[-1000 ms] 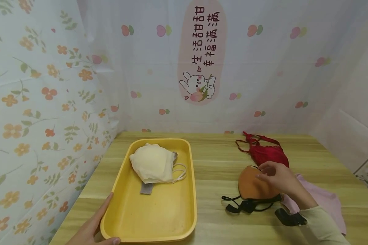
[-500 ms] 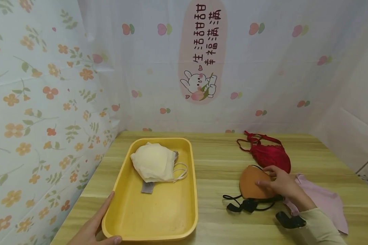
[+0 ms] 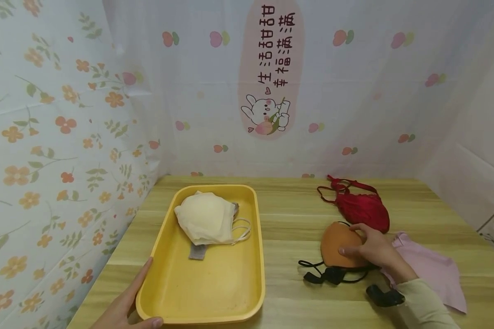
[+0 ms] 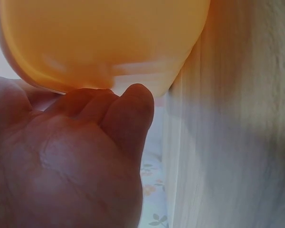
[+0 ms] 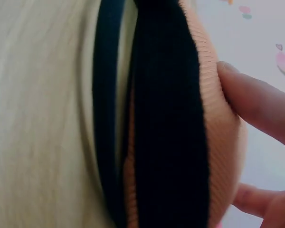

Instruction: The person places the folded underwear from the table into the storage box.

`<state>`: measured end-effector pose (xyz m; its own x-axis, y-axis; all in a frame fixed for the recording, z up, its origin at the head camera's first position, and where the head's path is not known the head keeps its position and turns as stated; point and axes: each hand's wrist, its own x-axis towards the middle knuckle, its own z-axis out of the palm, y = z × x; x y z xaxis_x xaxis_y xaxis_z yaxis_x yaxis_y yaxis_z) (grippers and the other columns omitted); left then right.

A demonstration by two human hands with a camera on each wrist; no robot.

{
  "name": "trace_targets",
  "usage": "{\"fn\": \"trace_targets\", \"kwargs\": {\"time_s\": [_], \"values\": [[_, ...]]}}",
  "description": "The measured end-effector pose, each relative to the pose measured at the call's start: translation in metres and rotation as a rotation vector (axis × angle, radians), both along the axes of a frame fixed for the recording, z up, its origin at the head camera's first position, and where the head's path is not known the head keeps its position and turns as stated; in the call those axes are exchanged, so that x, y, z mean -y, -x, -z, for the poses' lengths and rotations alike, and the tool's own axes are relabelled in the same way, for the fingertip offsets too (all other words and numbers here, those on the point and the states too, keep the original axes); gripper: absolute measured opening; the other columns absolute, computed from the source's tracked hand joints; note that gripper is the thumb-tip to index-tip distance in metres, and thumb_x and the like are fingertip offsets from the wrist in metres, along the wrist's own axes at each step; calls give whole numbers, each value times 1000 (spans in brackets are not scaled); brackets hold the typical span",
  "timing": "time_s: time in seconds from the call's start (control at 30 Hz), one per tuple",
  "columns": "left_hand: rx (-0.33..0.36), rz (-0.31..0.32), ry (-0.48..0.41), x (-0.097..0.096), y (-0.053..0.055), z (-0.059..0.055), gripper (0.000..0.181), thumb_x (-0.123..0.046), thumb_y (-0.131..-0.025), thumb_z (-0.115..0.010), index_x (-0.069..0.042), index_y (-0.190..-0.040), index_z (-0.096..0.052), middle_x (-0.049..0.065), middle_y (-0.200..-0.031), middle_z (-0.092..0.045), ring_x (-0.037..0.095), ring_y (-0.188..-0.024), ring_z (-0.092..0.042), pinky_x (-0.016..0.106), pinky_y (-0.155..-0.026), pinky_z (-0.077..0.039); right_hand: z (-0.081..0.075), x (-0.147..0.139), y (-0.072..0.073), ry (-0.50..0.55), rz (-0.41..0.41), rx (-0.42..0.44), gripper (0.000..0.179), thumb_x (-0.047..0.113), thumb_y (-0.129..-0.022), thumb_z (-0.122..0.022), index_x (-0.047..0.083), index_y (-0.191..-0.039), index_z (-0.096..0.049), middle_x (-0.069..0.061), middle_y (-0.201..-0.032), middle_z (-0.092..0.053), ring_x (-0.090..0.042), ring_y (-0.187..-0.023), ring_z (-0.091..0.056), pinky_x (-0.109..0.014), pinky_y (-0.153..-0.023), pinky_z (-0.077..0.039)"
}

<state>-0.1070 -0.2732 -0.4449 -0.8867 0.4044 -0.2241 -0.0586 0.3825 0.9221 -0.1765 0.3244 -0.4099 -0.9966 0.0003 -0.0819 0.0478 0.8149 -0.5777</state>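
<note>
A folded orange bra (image 3: 335, 242) with black band and straps lies on the table at the right. My right hand (image 3: 370, 246) is over its cup, thumb and fingers spread apart. In the right wrist view a fingertip (image 5: 228, 76) touches the cup's ribbed fabric beside the wide black band (image 5: 168, 114). At the front-left corner of a yellow tray (image 3: 214, 292), my left hand (image 3: 125, 304) has its thumb over the rim and its fingers along the outer wall. Inside that tray a cream bra (image 3: 206, 219) rests over a grey piece of fabric (image 3: 196, 252).
Behind the orange bra lies a red bra (image 3: 362, 208) with loose straps. A light pink garment (image 3: 436, 274) is spread out to the right, partly behind the right forearm. A printed curtain (image 3: 206, 91) stands along the table's back edge, with floral cloth (image 3: 45, 151) on the left.
My right hand has come down from above onto the orange bra's cup, its thumb reaching further left. The left hand stays at the tray, which has not moved on the table.
</note>
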Motion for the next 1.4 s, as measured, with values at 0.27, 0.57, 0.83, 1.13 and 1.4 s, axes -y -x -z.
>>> {"fn": "trace_targets", "kwargs": {"time_s": [0.27,0.57,0.83,1.13,1.4], "values": [[44,3,-32,-1,-1,0,109,-17,-93,-67,-36,-160,17,27,-166,8,-15,-116,-48,15,-89,-48,7,0,-2,28,56,-67,85,39,-70,-91,-3,-135,-55,-45,-141,-43,-60,-128,-34,-71,-101,-27],[32,-5,-21,-1,-2,-2,109,-17,-92,-67,-34,-160,16,28,-166,5,-14,-116,-48,15,-89,-48,4,0,-7,92,40,-40,85,38,-73,-90,1,-139,-54,-39,-144,-47,-54,-129,-45,-64,-98,-42],[46,4,-29,0,-1,-1,109,-18,-93,-67,-37,-159,18,27,-167,7,-15,-117,-47,14,-89,-47,2,-3,-7,131,77,-48,78,35,-73,-90,6,-138,-59,-34,-143,-51,-46,-121,-53,-45,-87,-47],[38,12,-45,-2,-2,-2,110,-17,-92,-66,-31,-160,19,30,-165,5,-10,-116,-53,16,-89,-49,4,-5,-9,341,133,50,76,37,-81,-84,9,-144,-54,-22,-152,-45,-29,-123,-46,-25,-82,-45],[34,25,-77,-2,-1,0,109,-16,-92,-65,-28,-160,20,32,-165,6,-8,-117,-54,17,-89,-50,1,4,-11,461,123,-18,69,29,-82,-84,14,-143,-56,16,-131,-57,-1,-104,-52,-24,-82,-50]]}}
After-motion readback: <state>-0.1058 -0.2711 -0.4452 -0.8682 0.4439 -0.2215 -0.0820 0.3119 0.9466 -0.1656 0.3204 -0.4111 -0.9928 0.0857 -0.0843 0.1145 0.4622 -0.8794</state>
